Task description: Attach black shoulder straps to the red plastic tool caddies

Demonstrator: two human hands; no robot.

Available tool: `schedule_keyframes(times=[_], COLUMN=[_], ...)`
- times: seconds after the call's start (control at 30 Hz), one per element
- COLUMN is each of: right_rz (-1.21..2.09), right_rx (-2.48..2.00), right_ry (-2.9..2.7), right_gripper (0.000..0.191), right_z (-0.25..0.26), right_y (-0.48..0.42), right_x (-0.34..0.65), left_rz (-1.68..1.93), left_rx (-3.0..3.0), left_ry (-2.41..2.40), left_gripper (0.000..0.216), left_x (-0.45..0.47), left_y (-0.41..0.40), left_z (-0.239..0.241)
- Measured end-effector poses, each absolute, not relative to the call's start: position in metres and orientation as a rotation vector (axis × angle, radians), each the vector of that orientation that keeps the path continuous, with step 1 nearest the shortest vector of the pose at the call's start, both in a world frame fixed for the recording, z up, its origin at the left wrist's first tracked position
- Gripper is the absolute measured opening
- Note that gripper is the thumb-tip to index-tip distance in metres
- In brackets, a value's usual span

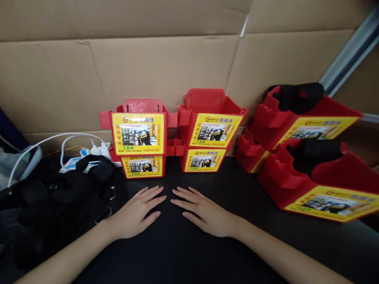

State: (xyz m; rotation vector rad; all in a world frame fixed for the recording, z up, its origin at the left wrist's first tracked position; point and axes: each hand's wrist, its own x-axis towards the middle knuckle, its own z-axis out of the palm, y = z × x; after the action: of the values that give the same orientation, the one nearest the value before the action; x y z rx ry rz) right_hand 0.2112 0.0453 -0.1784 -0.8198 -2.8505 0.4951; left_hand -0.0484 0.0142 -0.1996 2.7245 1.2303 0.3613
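My left hand (136, 213) and my right hand (204, 213) lie flat, palms down, side by side on the black table (183, 252), fingers stretched forward and holding nothing. Just beyond the fingertips stand two stacks of red plastic bins with yellow labels: one stack (139, 138) ahead of the left hand, another (207, 132) ahead of the right hand. More red bins (299, 118) sit to the right, the nearest one (319, 185) tilted, with black cloth items inside two of them.
A black bag with straps (56, 205) fills the table's left side. Behind it lies a white power strip with chargers and cables (85, 152). A cardboard wall (148, 63) closes the back, and a metal rail (349, 51) runs at upper right.
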Motion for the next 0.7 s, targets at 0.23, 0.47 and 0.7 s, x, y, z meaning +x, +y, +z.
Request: schedule_keyframes(times=[0.23,0.47,0.7], right_rz=[0.188,-0.625,-0.267], right_rx=[-0.794,-0.969,-1.160], right_ry=[-2.776,-1.874,-2.196], right_gripper=[0.044,0.063,0.039], right_z=[-0.185,-0.081,-0.014], right_y=[0.045,0.090,0.128], right_x=[0.211,0.249,0.284], left_rz=[0.356,0.373,0.362], left_rx=[2.714,2.699,2.685], left_ry=[1.243,1.213,1.218], left_gripper=[0.044,0.044,0.044], left_x=[-0.048,-0.049,-0.049], left_y=[0.015,0.018,0.017], left_z=[-0.200,-0.200,-0.199])
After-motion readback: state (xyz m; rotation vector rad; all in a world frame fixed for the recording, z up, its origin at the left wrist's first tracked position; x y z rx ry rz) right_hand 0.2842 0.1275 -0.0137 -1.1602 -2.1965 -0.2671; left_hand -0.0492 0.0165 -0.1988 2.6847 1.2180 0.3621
